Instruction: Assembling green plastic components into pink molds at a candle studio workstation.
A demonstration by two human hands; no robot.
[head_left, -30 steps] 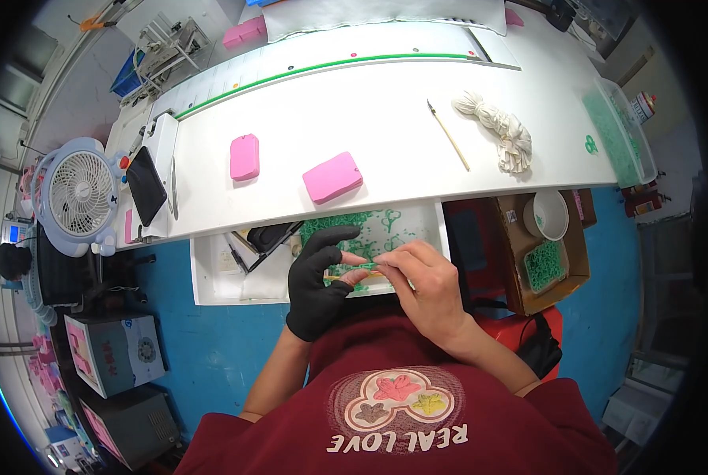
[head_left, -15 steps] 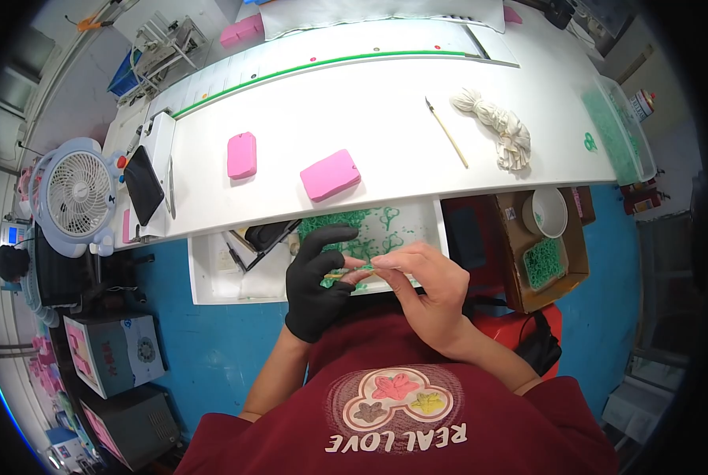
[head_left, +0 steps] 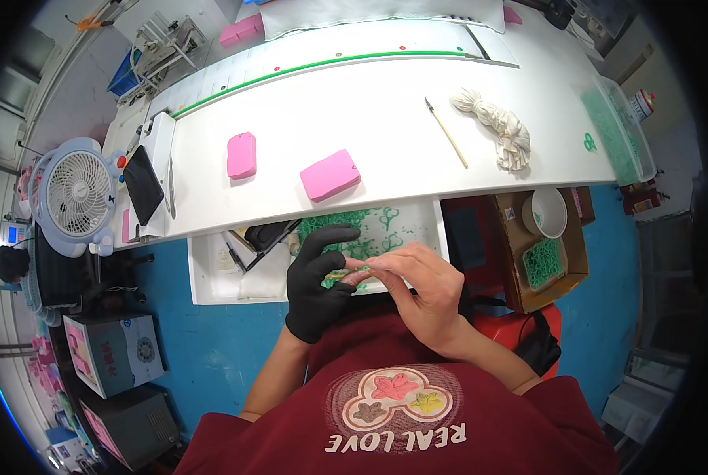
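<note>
In front of my body both hands meet over an open white drawer (head_left: pixel 314 298). My left hand (head_left: pixel 320 281) wears a black glove with bare thumb and forefinger tips. These tips pinch a small green piece (head_left: pixel 362 268), mostly hidden by the fingers. My bare right hand (head_left: pixel 423 286) is closed in a pinch at the same piece, its fingertips touching those of the left. A thin yellowish strip shows by the gloved fingers; I cannot tell what it is. Under the hands the drawer holds a heap of green openwork pieces (head_left: pixel 334 222) and several loose ones.
On the white table (head_left: pixel 267 198) lie two pink blocks (head_left: pixel 330 175), a thin brush (head_left: pixel 447 133) and a bundle of off-white cloth (head_left: pixel 496 131). A green-edged belt runs behind. At right are a clear bin (head_left: pixel 615 131) and a cardboard box (head_left: pixel 520 285). A fan (head_left: pixel 78 194) stands left.
My right hand has shifted slightly left, still pinching at the left fingertips. My left hand has stayed nearly in place. Small coloured dots on the belt have moved left.
</note>
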